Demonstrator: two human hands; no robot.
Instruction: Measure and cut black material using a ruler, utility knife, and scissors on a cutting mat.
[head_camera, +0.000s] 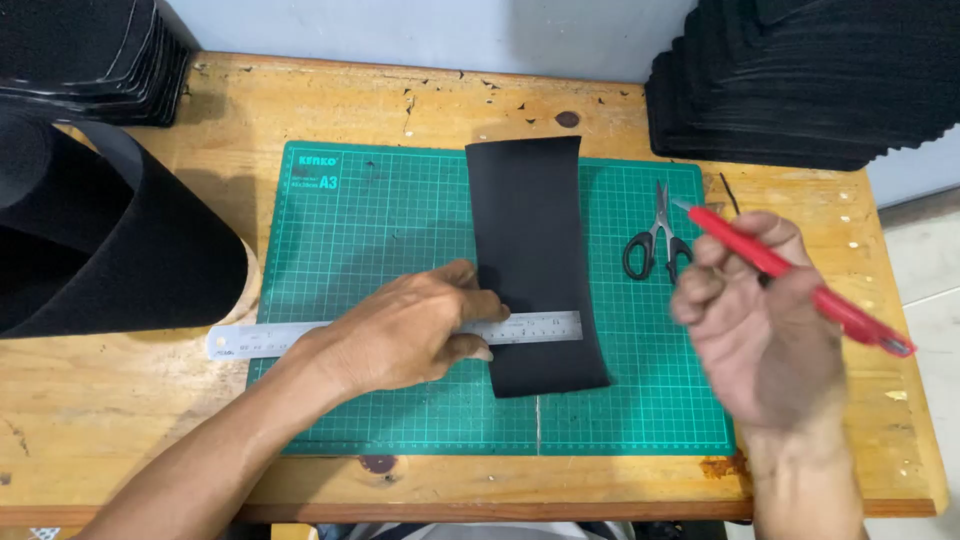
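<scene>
My left hand (405, 328) presses flat on a steel ruler (255, 340) that lies across a black strip of felt-like sheet (530, 220). The strip rests upright on a green cutting mat (390, 230). My right hand (755, 320) is raised above the mat's right side, blurred, gripping a red utility knife (810, 290) with its blade end pointing up and left. Black-handled scissors (655, 240) lie on the mat just left of that hand.
A large roll of black material (110, 240) sits at the left on the wooden table (120, 420). Stacks of cut black pieces stand at the back left (90, 55) and back right (810, 80).
</scene>
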